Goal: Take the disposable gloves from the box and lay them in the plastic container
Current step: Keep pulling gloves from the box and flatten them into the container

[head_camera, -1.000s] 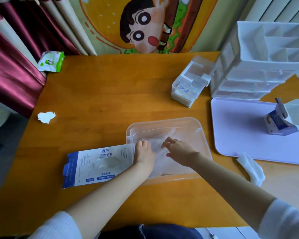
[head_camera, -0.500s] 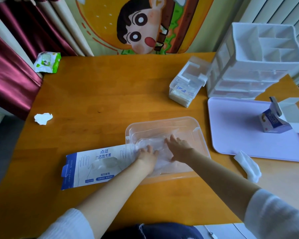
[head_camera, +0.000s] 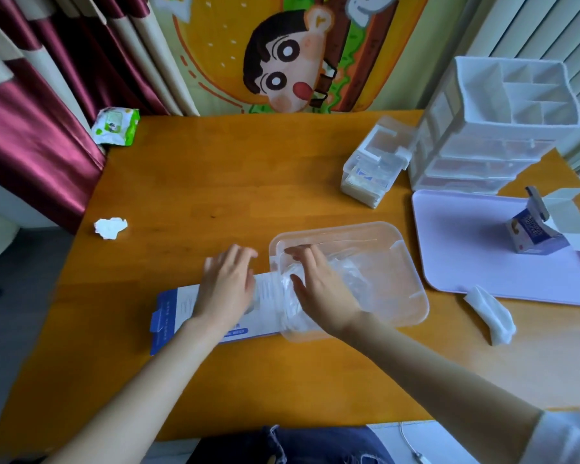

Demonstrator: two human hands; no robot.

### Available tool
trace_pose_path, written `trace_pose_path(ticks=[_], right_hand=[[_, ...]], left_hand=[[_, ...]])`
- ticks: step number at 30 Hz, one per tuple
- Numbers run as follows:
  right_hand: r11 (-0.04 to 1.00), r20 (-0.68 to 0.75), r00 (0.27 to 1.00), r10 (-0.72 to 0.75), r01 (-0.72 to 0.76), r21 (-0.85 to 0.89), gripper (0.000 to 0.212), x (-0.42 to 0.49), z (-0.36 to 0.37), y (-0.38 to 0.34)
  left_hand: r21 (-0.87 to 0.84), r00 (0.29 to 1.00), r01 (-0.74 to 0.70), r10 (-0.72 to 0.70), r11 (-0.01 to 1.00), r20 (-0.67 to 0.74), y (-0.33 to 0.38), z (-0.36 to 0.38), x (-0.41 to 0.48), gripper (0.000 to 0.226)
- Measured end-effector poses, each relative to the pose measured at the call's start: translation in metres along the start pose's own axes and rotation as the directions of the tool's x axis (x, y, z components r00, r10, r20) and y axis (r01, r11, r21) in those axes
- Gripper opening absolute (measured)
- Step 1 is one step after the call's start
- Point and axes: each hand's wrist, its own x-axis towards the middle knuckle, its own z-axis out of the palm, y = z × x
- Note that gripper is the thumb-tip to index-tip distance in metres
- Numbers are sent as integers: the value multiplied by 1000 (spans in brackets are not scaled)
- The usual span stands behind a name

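Head view: the left hand (head_camera: 226,286) lies spread flat on the glove box (head_camera: 171,316). The right hand (head_camera: 318,283) presses straight fingers onto the clear gloves (head_camera: 359,279) inside the plastic container (head_camera: 412,262). To the right lies a lilac tray (head_camera: 466,249) bearing a small carton (head_camera: 533,232). The box print is too blurred to read.

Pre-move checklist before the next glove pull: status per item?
1. Gloves in container: ok, the clear pile lies inside.
2. Right hand free: not ok, it presses on the pile.
3. Left hand free: ok, fingers spread, holding nothing.
4. Box reachable: ok, flat on the table beside the container, under the left hand.
5. More gloves in the box: cannot tell, the hand covers it.
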Motion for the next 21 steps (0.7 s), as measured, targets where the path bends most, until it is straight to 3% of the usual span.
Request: trace_pose_path(ticks=[2,4,7,11,14,21], right_hand=[[999,41,998,-37,38,-13,34,0,16,-16],[995,108,991,-77,83,-53,33,1,34,-30],[986,219,969,-116,138,-91,41,5,64,-47],[953,393,918,45,79,-293,51,10,101,-56],[901,409,891,198,0,-434,48,12,114,-53],[855,414,887,204,45,-516,43,19,116,-55]], left_hand=[[133,980,105,-125,986,155,-27,7,-13,39],[258,917,170,-249,951,312,-49,17,-28,52],[251,827,214,-312,944,468,-68,29,-47,69],[205,832,190,-268,960,486,-74,30,-54,78],[209,804,180,-266,961,531,-74,25,-52,85],[193,816,162,-241,968,525,-78,23,-55,85]])
